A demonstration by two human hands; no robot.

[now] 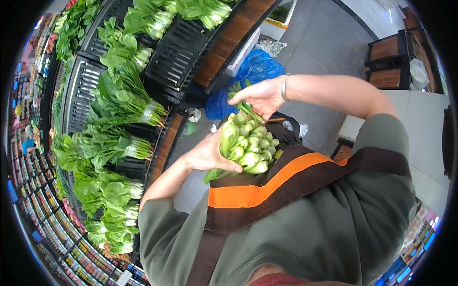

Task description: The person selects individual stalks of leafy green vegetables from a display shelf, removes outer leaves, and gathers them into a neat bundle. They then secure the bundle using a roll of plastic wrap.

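A bunch of bok choy (250,146) is held against the front of a dark apron, its pale stem ends facing up. My left hand (213,152) grips it from the side, the thumb lying across the stems and the other fingers mostly hidden. Above the bunch, my right hand (259,98), with a bracelet at its wrist, has thumb and fingers around some loose green stems and leaves (247,107). A blue plastic bag (259,66) lies beyond my right hand.
Tied spinach bunches (125,103) and other leafy greens (114,189) lie on black slatted display shelves (175,53) with a wooden edge (229,39). A white foam box (275,28) stands on the grey floor near crumpled clear plastic (270,46). Wooden crates (386,48) stand at upper right.
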